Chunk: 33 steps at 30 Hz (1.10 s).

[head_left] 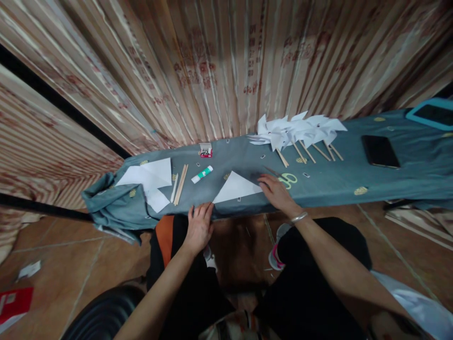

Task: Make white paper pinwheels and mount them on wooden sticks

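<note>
At the near edge of the table, midway between the two hands, lies a white paper triangle [235,188], flat, smooth and sharp-cornered. Its longest side runs left to right, roughly along the table's front edge, and its apex points away toward the curtain.

The right hand [276,189] lies palm down with fingers extended, the fingertips pressing the triangle's right corner; it clasps nothing. A thin metal bracelet [299,217] circles that wrist. The left hand [198,226] rests at the table's front edge just beside the triangle's left corner, fingers straight and close together on the cloth, holding nothing.

Scissors [288,179] with pale green loop handles lie just beyond the right hand. A soft, wrinkled blue-grey cloth [336,174] covers the table and bunches at its left end. To the left lie a white and green glue stick [202,174], a few slim wooden sticks [180,177] side by side, and loose white paper sheets [150,179]. Farther back, a row of white paper pinwheels [293,130] on wooden stems lies by the pleated, glossy curtain [226,71]. A dark phone [380,151] lies flat well to the right.
</note>
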Available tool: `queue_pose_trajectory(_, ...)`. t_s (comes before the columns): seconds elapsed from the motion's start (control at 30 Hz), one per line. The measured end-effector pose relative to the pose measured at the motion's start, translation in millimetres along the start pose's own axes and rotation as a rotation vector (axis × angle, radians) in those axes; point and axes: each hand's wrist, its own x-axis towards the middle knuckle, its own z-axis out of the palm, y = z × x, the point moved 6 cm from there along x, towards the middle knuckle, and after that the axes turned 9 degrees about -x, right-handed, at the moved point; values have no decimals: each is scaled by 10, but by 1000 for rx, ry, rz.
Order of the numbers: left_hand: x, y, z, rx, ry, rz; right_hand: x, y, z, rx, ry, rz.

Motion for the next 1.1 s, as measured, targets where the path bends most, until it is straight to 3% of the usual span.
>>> queue_pose_trajectory(0.33,12,-40,-29,-195,91,-61,244,-78,167,373,-146,109)
queue_pose_trajectory(0.43,13,-139,-41,-385,149,-127,257,-77,133,440,-149,134)
queue_pose_trajectory(0.57,61,-302,-70,-731,256,-312,262,-108,35,544,-137,134)
queue_pose_trajectory(0.67,190,-306,-87,-988,277,-416,261,-142,-47,585,-121,116)
queue_pose_trajectory(0.83,539,-150,-53,-1373,142,-528,251,-169,-124,631,-136,117)
queue_pose_trajectory(1.0,788,44,62,-1470,-95,-556,267,-152,-191,667,-95,126)
queue_pose_trajectory(1.1,845,106,179,-1496,-179,-601,288,-131,-220,646,-76,126)
